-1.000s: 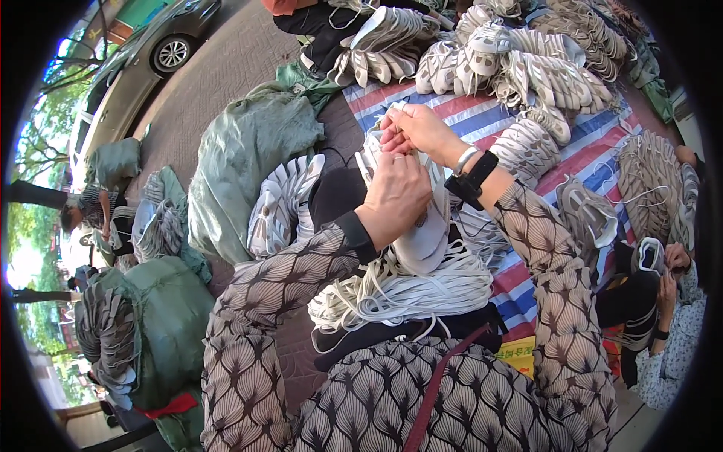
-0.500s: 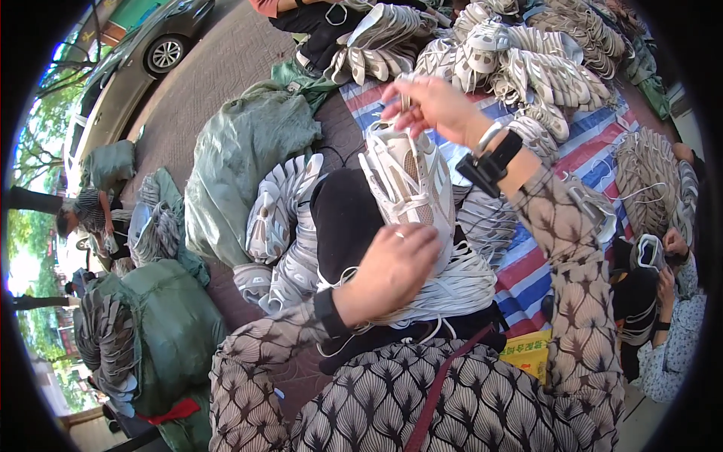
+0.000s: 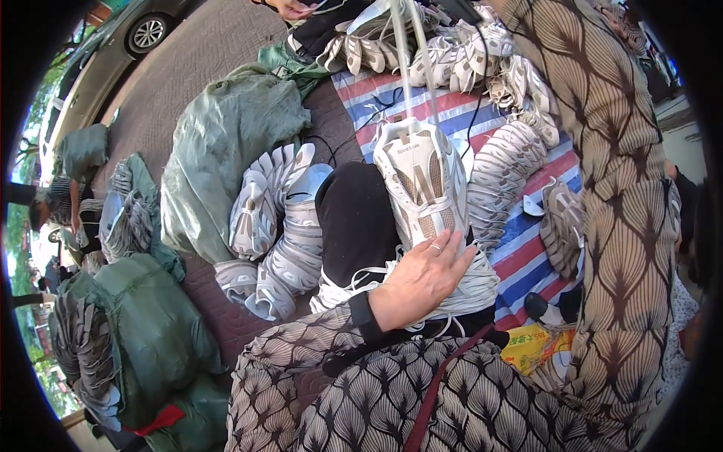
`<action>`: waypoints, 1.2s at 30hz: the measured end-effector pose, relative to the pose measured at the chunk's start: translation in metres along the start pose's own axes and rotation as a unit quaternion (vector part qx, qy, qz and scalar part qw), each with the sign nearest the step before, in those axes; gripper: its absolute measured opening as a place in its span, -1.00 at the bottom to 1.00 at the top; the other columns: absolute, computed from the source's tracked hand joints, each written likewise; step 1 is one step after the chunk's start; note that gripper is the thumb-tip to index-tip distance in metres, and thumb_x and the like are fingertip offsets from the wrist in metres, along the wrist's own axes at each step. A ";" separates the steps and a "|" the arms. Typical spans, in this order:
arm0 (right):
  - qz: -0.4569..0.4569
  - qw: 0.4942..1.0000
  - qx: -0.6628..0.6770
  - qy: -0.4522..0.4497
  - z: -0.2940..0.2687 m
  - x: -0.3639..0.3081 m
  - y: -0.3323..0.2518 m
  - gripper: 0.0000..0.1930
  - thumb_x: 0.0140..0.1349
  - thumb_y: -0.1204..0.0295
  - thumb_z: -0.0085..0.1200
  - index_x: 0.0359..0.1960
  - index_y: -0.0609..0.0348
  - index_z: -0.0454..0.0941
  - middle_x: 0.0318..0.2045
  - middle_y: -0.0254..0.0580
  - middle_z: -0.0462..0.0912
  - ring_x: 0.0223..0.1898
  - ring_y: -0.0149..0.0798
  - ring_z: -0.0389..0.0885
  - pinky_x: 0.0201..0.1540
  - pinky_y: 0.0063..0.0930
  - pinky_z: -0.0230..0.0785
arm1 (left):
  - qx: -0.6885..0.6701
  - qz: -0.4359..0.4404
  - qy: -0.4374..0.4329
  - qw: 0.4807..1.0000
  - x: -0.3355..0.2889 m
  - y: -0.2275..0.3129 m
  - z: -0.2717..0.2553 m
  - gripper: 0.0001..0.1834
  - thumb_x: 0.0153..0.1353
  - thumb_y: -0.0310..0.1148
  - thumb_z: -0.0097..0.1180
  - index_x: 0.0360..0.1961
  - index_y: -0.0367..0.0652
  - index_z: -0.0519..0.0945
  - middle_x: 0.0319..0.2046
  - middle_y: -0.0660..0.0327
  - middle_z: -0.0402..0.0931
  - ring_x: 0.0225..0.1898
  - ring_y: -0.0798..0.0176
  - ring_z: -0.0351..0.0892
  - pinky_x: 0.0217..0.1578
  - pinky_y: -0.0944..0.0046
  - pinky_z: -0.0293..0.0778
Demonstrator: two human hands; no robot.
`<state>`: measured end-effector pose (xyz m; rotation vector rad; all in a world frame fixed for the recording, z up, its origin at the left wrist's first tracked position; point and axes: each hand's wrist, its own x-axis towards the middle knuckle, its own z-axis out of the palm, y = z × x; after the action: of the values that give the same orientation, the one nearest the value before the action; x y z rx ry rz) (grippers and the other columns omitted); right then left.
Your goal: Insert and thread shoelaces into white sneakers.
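A beige and white sneaker upper [image 3: 422,181] stands toe-up on my lap against a black cloth [image 3: 358,222]. Two white laces [image 3: 410,64] run taut from its top straight up and out of the picture. My left hand [image 3: 422,280] lies flat, fingers spread, on a heap of loose white laces [image 3: 474,290] at the shoe's lower end, fingertips touching the shoe. My right arm in a patterned sleeve [image 3: 617,188] rises along the right side, and its hand is beyond the top edge.
Strung rows of grey-white sneaker uppers [image 3: 279,226] curve at my left, and more lie on a striped tarp [image 3: 527,256] ahead. Green sacks [image 3: 226,143] sit to the left. A car [image 3: 113,53] and another person's hand [image 3: 294,7] are at the top. A yellow packet [image 3: 535,343] lies near my right knee.
My right arm has lifted further, taking its hand out of view and pulling the laces tight. My left hand has slid up from the lace heap to the shoe's base.
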<state>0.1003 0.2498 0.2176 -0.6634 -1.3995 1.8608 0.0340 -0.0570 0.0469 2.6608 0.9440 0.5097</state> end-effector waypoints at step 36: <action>0.034 0.980 -0.190 -0.052 0.032 0.018 0.006 -0.70 0.35 0.31 -0.30 -0.27 0.26 0.44 -0.46 -0.07 0.60 -0.50 -0.20 0.58 -0.44 -0.32 0.50 | 0.033 -0.137 0.016 0.990 0.055 -0.067 0.003 -0.82 0.03 -0.37 0.15 -0.49 -0.26 0.46 -0.45 0.01 0.40 -0.35 -0.01 0.49 -0.32 0.08 0.38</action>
<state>0.0643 0.2436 0.2211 -0.8182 -1.8462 1.7132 0.0386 0.0285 0.0333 2.5282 1.3328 0.4643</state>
